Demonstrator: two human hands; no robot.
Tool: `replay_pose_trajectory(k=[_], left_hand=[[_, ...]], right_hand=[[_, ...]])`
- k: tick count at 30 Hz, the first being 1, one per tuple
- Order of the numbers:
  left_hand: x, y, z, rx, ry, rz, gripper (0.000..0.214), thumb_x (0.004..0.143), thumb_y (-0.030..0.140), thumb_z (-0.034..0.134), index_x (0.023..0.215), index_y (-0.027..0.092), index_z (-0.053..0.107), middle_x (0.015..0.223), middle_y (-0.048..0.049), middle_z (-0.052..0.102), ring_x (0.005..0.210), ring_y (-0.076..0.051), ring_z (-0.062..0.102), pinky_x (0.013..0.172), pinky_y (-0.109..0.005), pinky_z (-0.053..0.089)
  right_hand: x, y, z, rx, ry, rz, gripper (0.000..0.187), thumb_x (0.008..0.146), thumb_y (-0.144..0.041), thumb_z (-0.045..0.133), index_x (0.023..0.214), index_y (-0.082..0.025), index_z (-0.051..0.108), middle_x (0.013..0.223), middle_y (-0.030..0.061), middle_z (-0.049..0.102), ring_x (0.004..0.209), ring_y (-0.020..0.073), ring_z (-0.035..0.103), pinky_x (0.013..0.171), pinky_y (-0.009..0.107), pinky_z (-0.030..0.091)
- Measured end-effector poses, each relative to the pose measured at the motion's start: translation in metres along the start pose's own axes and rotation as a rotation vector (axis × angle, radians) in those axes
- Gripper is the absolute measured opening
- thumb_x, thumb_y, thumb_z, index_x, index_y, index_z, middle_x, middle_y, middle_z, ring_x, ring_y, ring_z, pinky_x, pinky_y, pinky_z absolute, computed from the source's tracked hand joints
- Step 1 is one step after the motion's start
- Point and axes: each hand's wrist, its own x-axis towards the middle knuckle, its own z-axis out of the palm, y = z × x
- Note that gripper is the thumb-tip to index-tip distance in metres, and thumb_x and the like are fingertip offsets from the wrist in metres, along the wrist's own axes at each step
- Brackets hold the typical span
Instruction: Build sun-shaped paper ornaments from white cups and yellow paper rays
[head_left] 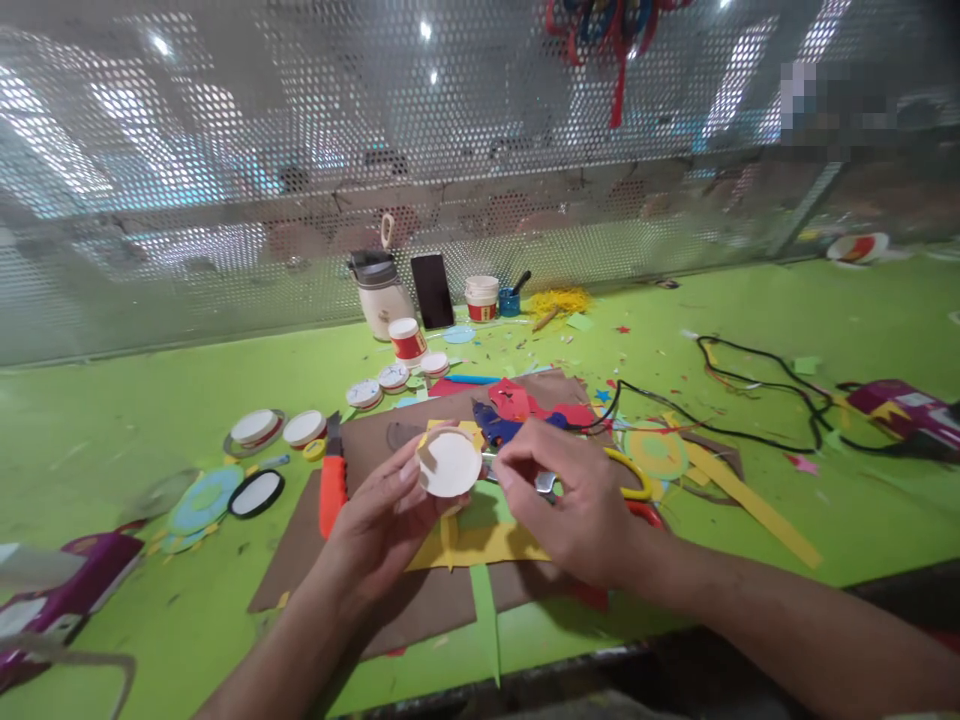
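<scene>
My left hand (390, 510) grips a round white disc (454, 465), its pale face turned toward me, with a small brownish strip near its left edge. Close by on the right is my right hand (574, 500), thumb and index finger pressed together; anything between them is too small or hidden to make out. Behind that hand, a dark blue glue gun (499, 425) lies on brown cardboard (375, 620). Scissors with a yellow handle loop (634, 473) are partly covered by the right hand. Yellow felt-like pieces (495, 545) lie beneath both hands.
An orange box cutter (332, 490) lies left of my left hand. Round lids (255, 428) and a light blue flower cutout (206, 502) are farther left. A jug (381, 300), a phone (432, 292) and tubs (482, 298) stand behind. A black cord (750, 440) curls at right.
</scene>
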Motion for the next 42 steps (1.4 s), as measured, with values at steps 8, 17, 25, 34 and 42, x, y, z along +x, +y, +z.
replay_pose_trajectory(k=[8, 17, 25, 34, 42], left_hand=[[0.002, 0.001, -0.003, -0.058, -0.041, -0.001, 0.036, 0.081, 0.024, 0.063, 0.117, 0.019, 0.068, 0.106, -0.0082, 0.071, 0.082, -0.019, 0.064, 0.068, -0.029, 0.056], [0.001, -0.001, 0.003, -0.086, -0.008, -0.005, 0.025, 0.083, 0.022, 0.064, 0.106, 0.017, 0.072, 0.105, -0.0081, 0.073, 0.09, -0.019, 0.066, 0.079, -0.029, 0.055], [0.002, -0.001, 0.002, -0.117, 0.051, -0.03, 0.032, 0.076, 0.019, 0.07, 0.107, 0.013, 0.071, 0.104, -0.0097, 0.073, 0.09, -0.02, 0.067, 0.078, -0.029, 0.057], [-0.001, 0.005, -0.001, -0.13, -0.048, 0.021, 0.033, 0.075, 0.015, 0.068, 0.108, 0.016, 0.072, 0.107, -0.0087, 0.072, 0.089, -0.02, 0.066, 0.078, -0.03, 0.057], [-0.005, 0.013, -0.003, -0.088, -0.2, 0.102, 0.05, 0.065, 0.02, 0.078, 0.114, 0.017, 0.07, 0.106, -0.0109, 0.072, 0.092, -0.024, 0.066, 0.076, -0.028, 0.055]], right_hand=[[-0.005, 0.008, 0.005, -0.026, -0.137, -0.214, 0.027, 0.085, -0.01, 0.049, 0.108, -0.015, 0.06, 0.079, 0.0049, 0.064, 0.069, 0.0138, 0.056, 0.064, 0.026, 0.046], [-0.004, 0.005, 0.007, -0.014, -0.169, -0.214, 0.024, 0.084, -0.007, 0.049, 0.103, -0.015, 0.062, 0.085, 0.0072, 0.068, 0.075, 0.0151, 0.06, 0.069, 0.026, 0.048], [-0.002, 0.008, 0.009, -0.002, -0.14, -0.178, 0.008, 0.085, -0.01, 0.055, 0.088, -0.014, 0.062, 0.077, 0.0054, 0.063, 0.069, 0.0136, 0.057, 0.064, 0.024, 0.045], [0.0, 0.005, 0.003, 0.067, -0.083, -0.201, 0.014, 0.083, -0.007, 0.057, 0.094, -0.013, 0.064, 0.08, 0.0064, 0.064, 0.072, 0.014, 0.058, 0.066, 0.026, 0.047], [0.006, 0.011, -0.013, 0.105, 0.048, -0.09, 0.019, 0.085, -0.008, 0.056, 0.099, -0.018, 0.065, 0.086, 0.0032, 0.062, 0.077, 0.0138, 0.057, 0.069, 0.027, 0.049]])
